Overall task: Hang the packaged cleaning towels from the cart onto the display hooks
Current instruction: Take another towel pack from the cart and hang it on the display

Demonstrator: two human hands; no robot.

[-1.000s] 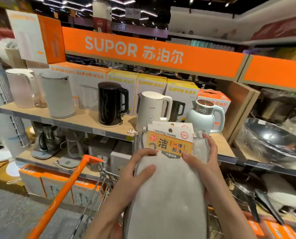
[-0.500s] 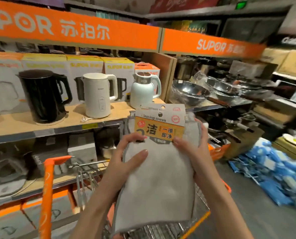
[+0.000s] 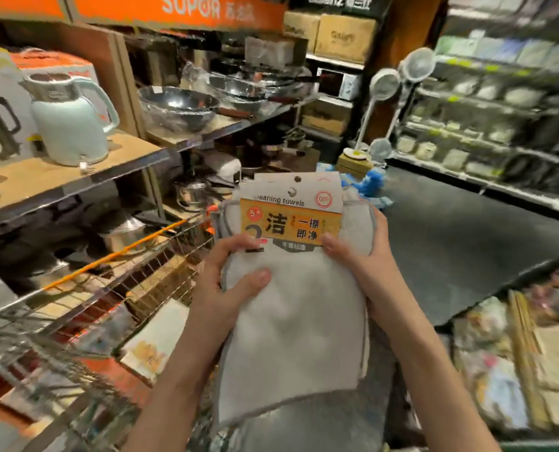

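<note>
Holding item: one pack of cleaning towels (image 3: pixel 291 327), grey-white cloth with darker stitched edging, upright and facing the camera, gripped between both hands in front of the person and above the right end of the wire cart (image 3: pixel 102 288). Header card (image 3: pixel 291 207) at the top of the pack: white upper band with a small round hang hole, the printed words "cleaning towels", orange panel below with large dark characters and a red round price mark. Left hand (image 3: pixel 226 288): at the pack's left edge, thumb pressed flat across the cloth front, fingers curled over the top left beside the card's lower corner. Right hand (image 3: pixel 359 265): at the pack's right edge, thumb tip on the card's lower right corner, remaining fingers wrapped behind the cloth and out of sight. Cloth hangs down freely below both hands, its lower hem slanting. Cart: silver mesh with orange trim, lower left, holding blurred flat packages. Surroundings, left: wooden shelf (image 3: pixel 76 171) bearing a pale mint kettle (image 3: pixel 69 125); further back, steel woks (image 3: pixel 180 106) under an orange SUPOR sign (image 3: pixel 180 9). Centre right: dark floor (image 3: pixel 451 249). Far right: blurred racks of packaged goods. Display hooks not discernible in this view.
</note>
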